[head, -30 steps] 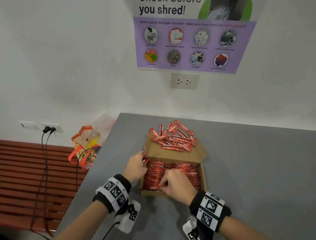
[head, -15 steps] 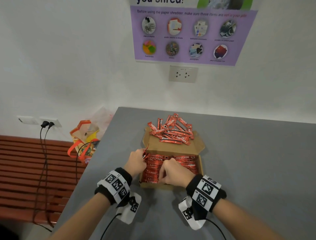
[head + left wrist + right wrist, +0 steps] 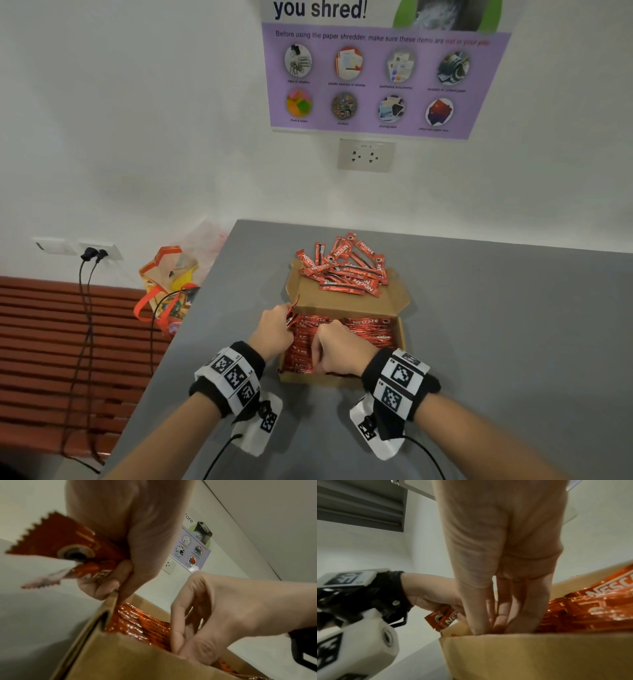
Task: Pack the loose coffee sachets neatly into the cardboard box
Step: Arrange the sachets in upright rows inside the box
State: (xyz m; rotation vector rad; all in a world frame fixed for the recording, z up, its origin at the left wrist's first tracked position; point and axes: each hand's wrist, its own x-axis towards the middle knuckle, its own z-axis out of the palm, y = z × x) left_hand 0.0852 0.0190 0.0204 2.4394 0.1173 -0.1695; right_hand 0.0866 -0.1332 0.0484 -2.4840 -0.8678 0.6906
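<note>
An open cardboard box (image 3: 401, 342) sits on the grey table (image 3: 496, 342), filled with rows of red coffee sachets (image 3: 368, 329). Several loose sachets (image 3: 346, 270) lie heaped on its back flap. My left hand (image 3: 286, 320) is at the box's left wall and grips a few sachets (image 3: 68, 545), which stick up out of my fist. My right hand (image 3: 325, 349) points down into the front left of the box. Its straight fingers (image 3: 498, 622) push between the front wall (image 3: 539, 655) and the packed sachets (image 3: 590, 612).
The table's left edge runs close beside my left wrist. Past it, a colourful bag (image 3: 168, 291) stands by a slatted wooden bench (image 3: 51, 342), and black cables hang from a wall socket (image 3: 96, 251). A white wall rises behind the table.
My right hand has drawn back towards the box's front left and its fingers reach lower. My left hand stays at the left wall with its sachets.
</note>
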